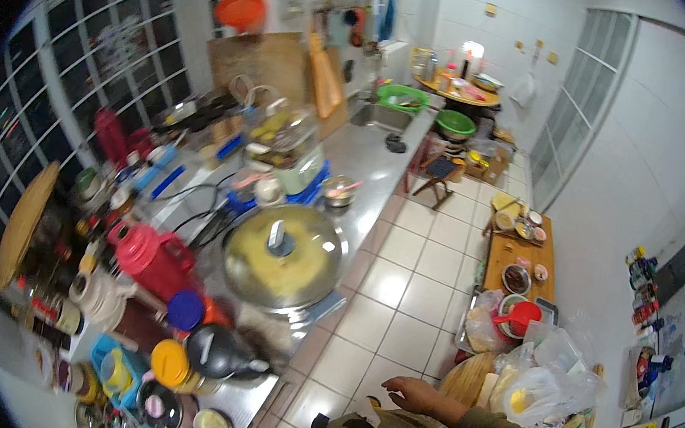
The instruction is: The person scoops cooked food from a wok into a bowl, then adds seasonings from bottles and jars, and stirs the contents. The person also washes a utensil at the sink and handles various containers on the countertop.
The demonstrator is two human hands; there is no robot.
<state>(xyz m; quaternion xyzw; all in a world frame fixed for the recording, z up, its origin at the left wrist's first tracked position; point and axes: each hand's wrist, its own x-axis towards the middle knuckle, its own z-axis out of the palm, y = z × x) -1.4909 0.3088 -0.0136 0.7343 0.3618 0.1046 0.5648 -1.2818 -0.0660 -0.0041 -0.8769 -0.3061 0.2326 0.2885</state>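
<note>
My right hand (413, 395) hangs over the tiled floor in front of my body, its fingers loosely apart with nothing in them. The round wooden board (465, 375) on the right is nearest to it. My left hand is out of view. To the left, a wide pan with a glass lid (312, 255) sits on the stainless steel counter (382, 155); something yellow shows through the lid. Beyond the pan are a small metal pot (339, 191) and a clear-topped steamer (285, 133) holding food.
Red vacuum flasks (148, 257), an orange-lidded jar (170, 363) and a black lidded vessel (220, 352) crowd the near counter. Along the right wall runs a low wooden table (506, 266) with bowls and plastic bags (542, 392). A folding stool (440, 171) stands farther down the tiled aisle (395, 284).
</note>
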